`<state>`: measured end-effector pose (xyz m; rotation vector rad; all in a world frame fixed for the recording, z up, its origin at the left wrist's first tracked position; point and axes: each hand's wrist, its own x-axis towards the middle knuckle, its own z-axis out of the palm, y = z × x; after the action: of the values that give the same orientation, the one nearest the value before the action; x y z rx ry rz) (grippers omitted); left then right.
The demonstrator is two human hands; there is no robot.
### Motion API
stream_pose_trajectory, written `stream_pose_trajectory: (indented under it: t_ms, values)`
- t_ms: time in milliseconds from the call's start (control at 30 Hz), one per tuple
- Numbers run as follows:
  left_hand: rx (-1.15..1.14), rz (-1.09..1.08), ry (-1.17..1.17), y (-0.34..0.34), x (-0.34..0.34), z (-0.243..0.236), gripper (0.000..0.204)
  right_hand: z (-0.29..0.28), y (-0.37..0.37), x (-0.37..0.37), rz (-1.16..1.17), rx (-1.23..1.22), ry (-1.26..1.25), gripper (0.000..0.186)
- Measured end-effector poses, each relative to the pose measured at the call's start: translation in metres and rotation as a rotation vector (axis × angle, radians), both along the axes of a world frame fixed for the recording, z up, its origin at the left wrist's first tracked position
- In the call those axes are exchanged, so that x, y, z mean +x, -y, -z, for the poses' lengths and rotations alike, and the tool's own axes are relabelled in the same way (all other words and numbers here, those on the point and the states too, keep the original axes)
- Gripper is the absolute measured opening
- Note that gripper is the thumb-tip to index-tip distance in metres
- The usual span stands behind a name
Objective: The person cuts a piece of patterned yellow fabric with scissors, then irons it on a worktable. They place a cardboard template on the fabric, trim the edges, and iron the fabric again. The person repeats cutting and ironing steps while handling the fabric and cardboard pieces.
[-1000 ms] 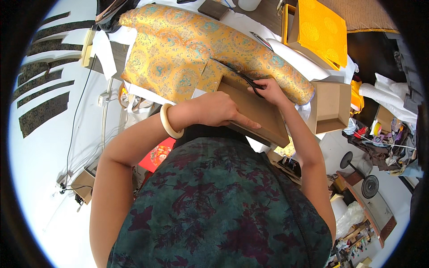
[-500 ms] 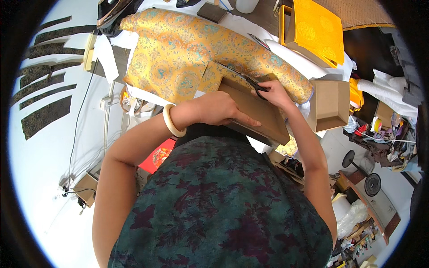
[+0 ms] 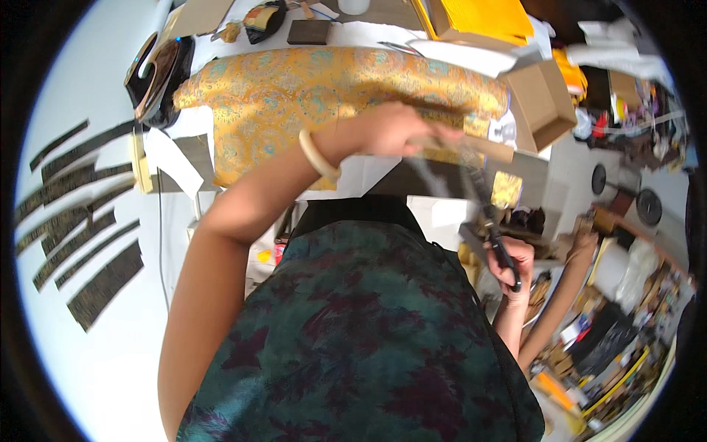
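Scissors (image 3: 492, 227) with black handles are, in the head view, right of centre, gripped by the right hand (image 3: 513, 264), whose fingers I see curled tightly round the handle. Half a second ago that hand had them up by the patterned yellow fabric (image 3: 272, 110); now I find it lower and farther right, the blades pointing toward the upper middle of the frame. The left hand (image 3: 398, 129) has also shifted, from above the shallow cardboard box to a place higher up, in front of the fabric. Where I could look into that box, I now see just a narrow brown cardboard strip (image 3: 496, 150) beside the left fingers. Motion blur smears those fingers, so I cannot tell whether they pinch the strip or only pass before it. The blade tips are smeared too, and the right forearm is partly hidden by the patterned shirt (image 3: 353, 331).
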<state>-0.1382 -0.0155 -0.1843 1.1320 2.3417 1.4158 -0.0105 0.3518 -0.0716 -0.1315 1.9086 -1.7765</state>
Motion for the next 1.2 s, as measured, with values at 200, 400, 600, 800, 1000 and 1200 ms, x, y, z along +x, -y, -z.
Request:
stream_pose_trajectory:
  t_ms: [200, 400, 600, 800, 1000, 1200]
  values:
    - [-0.345, 0.203, 0.204, -0.003, -0.048, -0.017, 0.08, 0.112, 0.117, 0.116, 0.193, -0.011, 0.37, 0.03]
    - [-0.334, 0.225, 0.166, 0.002, -0.062, -0.008, 0.071, 0.217, 0.236, 0.105, 0.469, -0.101, 0.53, 0.032]
    - [-0.34, 0.228, 0.174, 0.003, -0.055, -0.006, 0.069, 0.237, 0.266, 0.092, 0.564, -0.149, 0.513, 0.031]
    - [-0.341, 0.22, 0.216, 0.003, -0.06, -0.004, 0.069, 0.241, 0.27, 0.088, 0.564, -0.178, 0.528, 0.032]
    - [-0.283, 0.22, 0.097, 0.005, -0.06, -0.006, 0.065, 0.253, 0.281, 0.079, 0.564, -0.257, 0.522, 0.032]
    - [-0.327, 0.216, 0.175, 0.005, -0.059, -0.013, 0.064, 0.255, 0.286, 0.084, 0.549, -0.313, 0.522, 0.027]
